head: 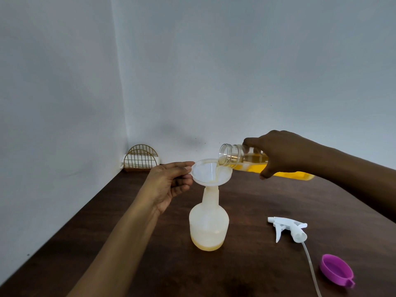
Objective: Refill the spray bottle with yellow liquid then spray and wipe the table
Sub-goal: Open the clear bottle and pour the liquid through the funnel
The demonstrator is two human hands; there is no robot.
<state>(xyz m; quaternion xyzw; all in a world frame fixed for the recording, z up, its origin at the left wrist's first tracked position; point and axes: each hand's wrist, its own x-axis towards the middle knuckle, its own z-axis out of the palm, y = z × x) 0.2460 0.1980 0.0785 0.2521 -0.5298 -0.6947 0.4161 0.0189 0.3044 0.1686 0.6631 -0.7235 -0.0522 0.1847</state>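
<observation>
Pouring | right hand (pixel 282 153) grips tilted clear plastic bottle of yellow liquid (pixel 233 156) | left hand (pixel 169 185) pinches rim of translucent funnel (pixel 211 173) | frosted spray bottle (pixel 209 224) upright on worktop (pixel 257 200), barely filled | advice: thin stream, level funnel

- The right hand (pixel 280 153) grips a clear bottle (pixel 252 160) of yellow liquid, tilted over a white funnel (pixel 211 172).
- The left hand (pixel 169 183) pinches the funnel rim.
- The funnel sits in the spray bottle (pixel 209 224), upright on the dark counter (pixel 257 202).
- The trigger head (pixel 289 229) and a purple cap (pixel 336 271) lie at the right.
</observation>
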